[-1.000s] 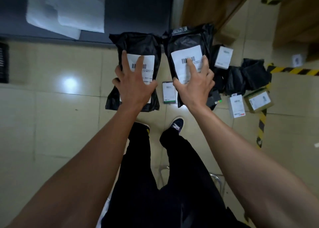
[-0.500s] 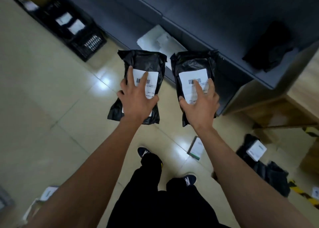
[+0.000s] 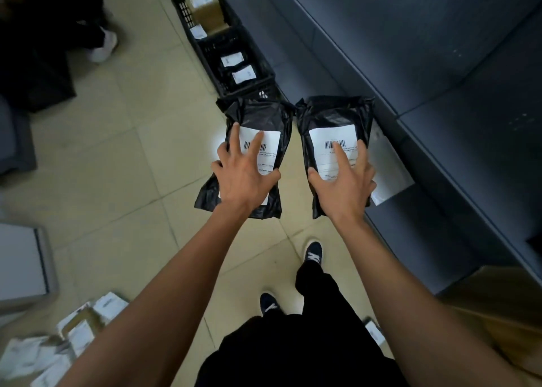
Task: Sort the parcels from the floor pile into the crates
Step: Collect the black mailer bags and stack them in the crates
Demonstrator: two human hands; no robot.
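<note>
In the head view, the left hand [image 3: 245, 175] is gripping a black plastic mailer bag with a white barcode label [image 3: 258, 122], its fingers spread over the label and its thumb hooked round the bag's right edge. The right hand [image 3: 343, 178] is gripping a second black plastic mailer bag with a white barcode label [image 3: 334, 114] in the same way, fingers splayed across the label and thumb on the bag's left edge. Both bags are being held upright in the air, side by side and almost touching, above the beige tiled floor [image 3: 132, 152].

Just beyond the left hand's bag, a black slatted plastic crate [image 3: 225, 87] is sitting on the floor, holding dark parcels with white labels. Further beyond it, a second black plastic crate [image 3: 183, 8] is holding a brown cardboard box [image 3: 208, 14]. To the right of the right hand, a dark grey stepped counter [image 3: 425, 64] is running along, with a white flat mailer [image 3: 387, 166] lying on its lower ledge, partly hidden behind the right hand's bag. Down to the left of the left forearm, a heap of white and brown parcels [image 3: 58, 342] is lying on the floor. The person's dark sneakers [image 3: 313, 253] are standing below the hands.
</note>
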